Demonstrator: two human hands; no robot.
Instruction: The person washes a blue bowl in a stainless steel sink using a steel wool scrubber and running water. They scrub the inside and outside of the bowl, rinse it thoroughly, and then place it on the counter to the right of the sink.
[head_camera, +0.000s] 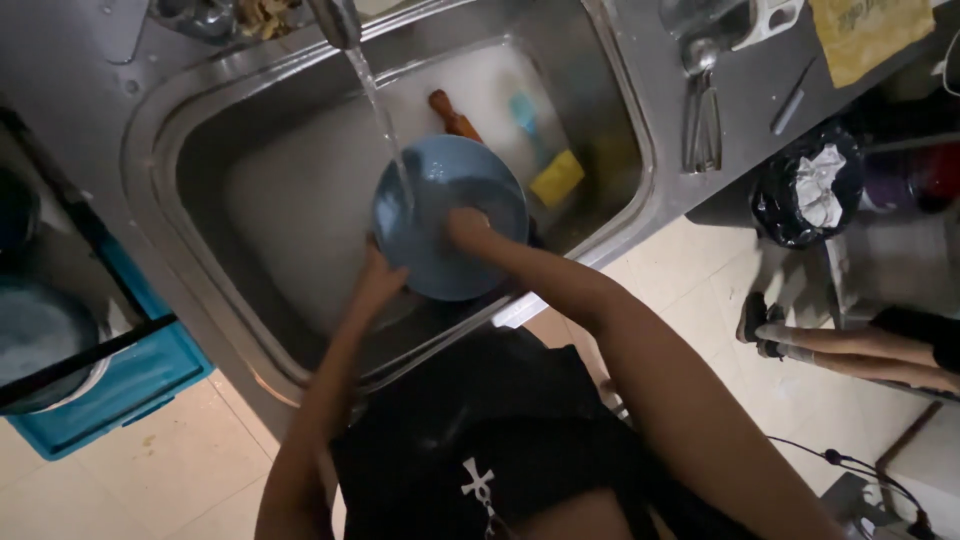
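Observation:
A blue bowl (445, 205) is held over the steel sink (250, 170) under water running from the tap (335, 20). My left hand (375, 285) grips the bowl's lower edge from beneath. My right hand (468, 228) presses inside the bowl, fingers against its inner surface. The stream lands on the bowl's left inner side.
In the sink lie a wooden-handled utensil (455, 115), a teal brush (525, 115) and a yellow sponge (557, 178). Metal utensils (700, 110) and a yellow cloth (868, 30) sit on the counter. A black bin bag (805, 190), another person's legs (850, 345) and a blue crate (120, 385) are around.

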